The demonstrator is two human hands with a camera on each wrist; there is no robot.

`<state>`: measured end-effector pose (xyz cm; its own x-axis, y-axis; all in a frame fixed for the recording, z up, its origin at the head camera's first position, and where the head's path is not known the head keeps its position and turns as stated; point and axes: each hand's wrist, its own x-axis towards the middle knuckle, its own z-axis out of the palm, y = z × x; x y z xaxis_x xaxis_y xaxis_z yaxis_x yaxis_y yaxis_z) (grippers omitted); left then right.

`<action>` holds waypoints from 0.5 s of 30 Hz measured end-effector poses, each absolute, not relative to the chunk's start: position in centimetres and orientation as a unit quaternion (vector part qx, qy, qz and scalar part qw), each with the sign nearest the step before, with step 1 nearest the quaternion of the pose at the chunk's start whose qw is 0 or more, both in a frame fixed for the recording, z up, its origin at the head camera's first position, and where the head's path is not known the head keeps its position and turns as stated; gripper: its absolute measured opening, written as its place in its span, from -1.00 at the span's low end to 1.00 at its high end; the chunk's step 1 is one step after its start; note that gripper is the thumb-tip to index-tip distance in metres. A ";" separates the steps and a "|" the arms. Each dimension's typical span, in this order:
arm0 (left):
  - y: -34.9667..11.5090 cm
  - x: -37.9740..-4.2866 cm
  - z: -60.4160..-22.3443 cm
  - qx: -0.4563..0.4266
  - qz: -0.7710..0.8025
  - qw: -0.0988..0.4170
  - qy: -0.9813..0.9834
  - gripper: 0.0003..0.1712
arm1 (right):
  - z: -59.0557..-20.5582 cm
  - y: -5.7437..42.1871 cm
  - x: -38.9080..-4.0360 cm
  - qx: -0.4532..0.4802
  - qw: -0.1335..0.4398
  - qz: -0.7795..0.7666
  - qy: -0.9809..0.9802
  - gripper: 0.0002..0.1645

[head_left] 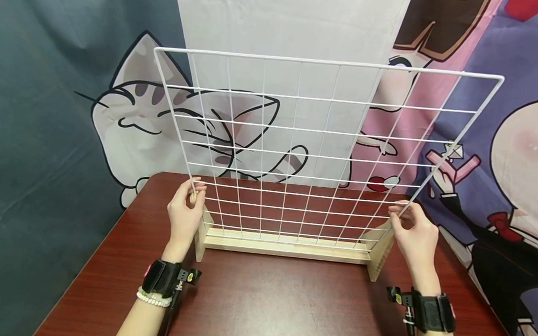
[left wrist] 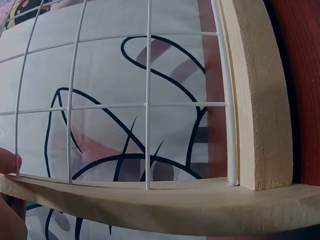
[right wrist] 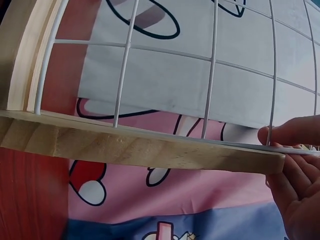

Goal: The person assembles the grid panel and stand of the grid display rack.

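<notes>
A white wire grid panel [head_left: 302,60] stands upright, leaning slightly back, in a pale wooden stand [head_left: 286,248] with a bottom rail and two side pieces. My left hand [head_left: 184,214] pinches the panel's left edge wire just above the left side piece [left wrist: 150,202]. At the opposite edge, my right hand [head_left: 416,234] grips the right wire near the top of the right side piece [right wrist: 165,152]. In the right wrist view, the thumb [right wrist: 295,132] presses by the wire while the other fingers curl beneath. Most of the left fingers lie outside the left wrist view.
The stand rests on a reddish-brown wooden table [head_left: 275,303]. Behind it hangs a cloth backdrop [head_left: 289,16] with cartoon figures, close to the table's far edge. Each wrist wears a black strap with a small camera, and a beaded bracelet [head_left: 154,297] circles the left one.
</notes>
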<state>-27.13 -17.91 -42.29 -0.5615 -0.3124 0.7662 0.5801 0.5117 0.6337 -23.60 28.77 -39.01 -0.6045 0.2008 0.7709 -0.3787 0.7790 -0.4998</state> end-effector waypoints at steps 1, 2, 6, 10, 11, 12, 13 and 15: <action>-17.9 -27.1 -42.3 -0.089 -0.486 0.458 -0.739 -0.67 | -39.0 28.7 -23.6 0.053 0.442 0.326 -0.834 -0.73; -17.8 -27.1 -42.3 -0.087 -0.487 0.457 -0.739 -0.66 | -39.0 28.6 -23.6 0.051 0.442 0.324 -0.835 -0.72; -17.6 -27.1 -42.3 -0.079 -0.485 0.453 -0.744 -0.58 | -39.0 28.5 -23.5 0.041 0.437 0.314 -0.842 -0.65; -17.1 -26.6 -41.7 -0.080 -0.483 0.452 -0.746 -0.52 | -39.1 28.5 -23.6 0.032 0.429 0.294 -0.854 -0.50; -16.9 -26.3 -41.4 -0.083 -0.483 0.451 -0.746 -0.51 | -39.1 28.5 -23.7 0.030 0.427 0.289 -0.856 -0.47; -16.8 -26.0 -41.1 -0.086 -0.483 0.450 -0.746 -0.50 | -39.1 28.5 -23.7 0.028 0.426 0.284 -0.858 -0.45; -16.7 -25.8 -40.8 -0.089 -0.482 0.451 -0.746 -0.49 | -39.2 28.5 -23.7 0.027 0.426 0.280 -0.860 -0.45; -16.5 -25.5 -40.4 -0.093 -0.481 0.450 -0.747 -0.47 | -39.2 28.5 -23.7 0.026 0.423 0.279 -0.862 -0.46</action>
